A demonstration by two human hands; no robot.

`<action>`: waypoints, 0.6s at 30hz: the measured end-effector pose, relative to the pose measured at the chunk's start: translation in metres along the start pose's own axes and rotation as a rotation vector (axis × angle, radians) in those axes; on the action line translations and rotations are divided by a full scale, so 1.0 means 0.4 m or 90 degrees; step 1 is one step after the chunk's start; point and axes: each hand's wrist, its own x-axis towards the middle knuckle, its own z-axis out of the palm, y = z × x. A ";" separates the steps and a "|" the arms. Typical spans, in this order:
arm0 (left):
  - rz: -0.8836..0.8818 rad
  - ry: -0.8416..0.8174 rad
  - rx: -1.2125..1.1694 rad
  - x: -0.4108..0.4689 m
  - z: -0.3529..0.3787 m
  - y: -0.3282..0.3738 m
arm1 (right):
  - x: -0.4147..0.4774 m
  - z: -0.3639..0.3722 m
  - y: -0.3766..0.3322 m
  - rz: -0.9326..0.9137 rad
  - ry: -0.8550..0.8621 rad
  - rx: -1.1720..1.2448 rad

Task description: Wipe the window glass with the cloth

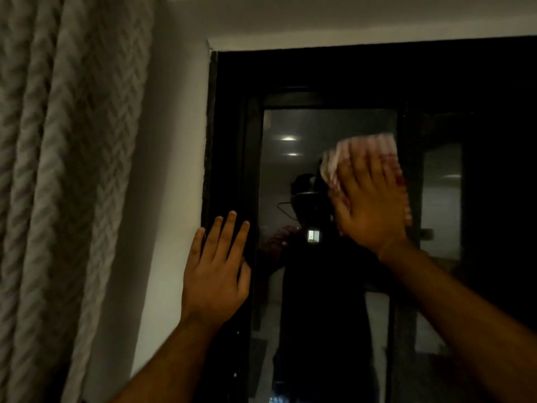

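A dark window glass (296, 170) in a black frame (232, 141) fills the middle of the head view and mirrors a person and ceiling lights. My right hand (369, 202) presses a red-and-white checked cloth (343, 152) flat against the upper right of the pane; the hand is blurred and covers most of the cloth. My left hand (216, 269) rests flat with fingers spread on the frame's left upright and the wall edge, holding nothing.
A pale textured curtain (66, 170) hangs at the left, beside a white wall strip (171, 170). A second dark pane (441, 199) lies to the right of the wiped one. The white ceiling soffit (348, 21) runs above the frame.
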 end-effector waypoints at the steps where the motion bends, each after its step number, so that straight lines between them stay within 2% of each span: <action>1: 0.002 0.001 -0.006 -0.003 0.000 0.000 | 0.071 -0.012 0.011 0.010 0.014 0.003; 6: -0.007 0.007 -0.015 -0.007 -0.001 0.002 | 0.246 -0.010 -0.038 0.017 0.065 0.010; 10: -0.007 0.021 -0.020 -0.009 -0.003 0.005 | 0.228 0.019 -0.132 -0.117 0.045 0.016; 14: -0.010 0.033 -0.033 -0.010 -0.004 0.005 | 0.043 0.069 -0.218 -0.296 0.008 0.049; 18: -0.012 0.019 -0.036 -0.012 -0.008 0.005 | -0.325 0.151 -0.241 -0.486 -0.067 0.075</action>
